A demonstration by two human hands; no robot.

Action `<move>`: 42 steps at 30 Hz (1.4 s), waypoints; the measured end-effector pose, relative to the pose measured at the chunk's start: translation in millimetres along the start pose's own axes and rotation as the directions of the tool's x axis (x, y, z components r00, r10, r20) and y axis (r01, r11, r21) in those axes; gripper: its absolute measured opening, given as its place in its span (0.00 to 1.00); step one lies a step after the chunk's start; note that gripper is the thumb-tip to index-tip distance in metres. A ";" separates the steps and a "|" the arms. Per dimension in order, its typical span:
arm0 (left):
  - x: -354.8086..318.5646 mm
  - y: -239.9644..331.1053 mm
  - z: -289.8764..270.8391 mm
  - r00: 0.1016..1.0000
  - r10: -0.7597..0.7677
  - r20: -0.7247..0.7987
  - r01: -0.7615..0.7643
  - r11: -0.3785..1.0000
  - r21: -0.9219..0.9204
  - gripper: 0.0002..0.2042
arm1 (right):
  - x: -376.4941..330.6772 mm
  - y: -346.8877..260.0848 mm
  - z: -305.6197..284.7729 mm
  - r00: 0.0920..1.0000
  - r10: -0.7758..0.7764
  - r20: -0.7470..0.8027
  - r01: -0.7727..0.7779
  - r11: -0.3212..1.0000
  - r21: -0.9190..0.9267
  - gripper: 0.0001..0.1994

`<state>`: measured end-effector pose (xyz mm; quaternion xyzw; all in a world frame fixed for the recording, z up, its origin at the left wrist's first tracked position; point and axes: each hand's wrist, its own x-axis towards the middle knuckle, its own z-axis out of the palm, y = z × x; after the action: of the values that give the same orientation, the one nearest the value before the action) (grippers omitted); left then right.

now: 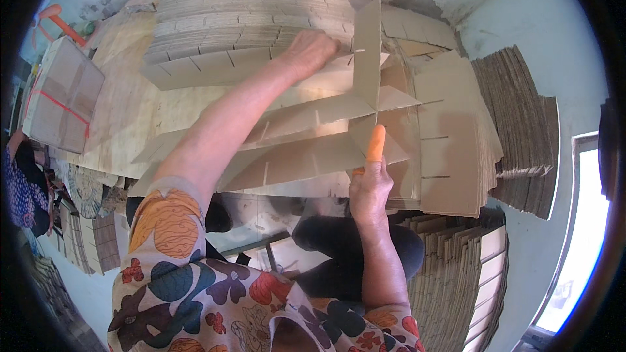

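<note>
The right grip, right of centre in the frame, is at the near end of a crosswise cardboard strip, with an orange finger cover laid along the board; its other fingers are mostly hidden, so I cannot tell whether they close on it. The left grip, above centre, is bent with its fingertips out of sight between the far strips, and whether it is clamped on one cannot be told either. The crosswise strip stands on edge right of centre, running from the top of the frame down toward the right hand, and crosses the long cardboard strips that reach from the left across the middle. These sit over a pale wooden worktop. Just beyond the left hand, a wide pile of slotted strips fills the upper middle. Right of the crossing lies a stack of slotted sheets, with a darker cardboard stack beside it near the wall. More bundled cardboard stands at the lower right. At the upper left are a box with a red tie and an orange handle.
</note>
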<state>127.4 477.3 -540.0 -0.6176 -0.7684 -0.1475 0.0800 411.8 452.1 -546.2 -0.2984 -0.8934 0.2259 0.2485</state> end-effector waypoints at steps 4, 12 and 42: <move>-2.0 -2.1 0.2 0.995 -0.003 -0.097 -0.004 0.998 -0.068 0.05 | 2.6 -4.1 -6.6 0.997 0.014 0.082 -0.013 1.000 -0.011 0.39; -8.7 8.5 -16.3 0.983 0.054 -0.176 -0.088 0.978 -0.191 0.01 | 3.5 -4.4 -10.6 0.988 0.043 0.150 -0.039 0.999 -0.028 0.40; -220.4 6.5 -98.7 0.938 -0.312 -0.148 0.223 0.874 -0.432 0.20 | -0.7 25.7 -48.3 0.951 -0.114 0.289 0.140 0.987 -0.073 0.20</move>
<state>177.4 242.4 -513.3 -0.4883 -0.7858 -0.3796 0.0096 451.0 482.4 -523.2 -0.2161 -0.9467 0.2079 0.1179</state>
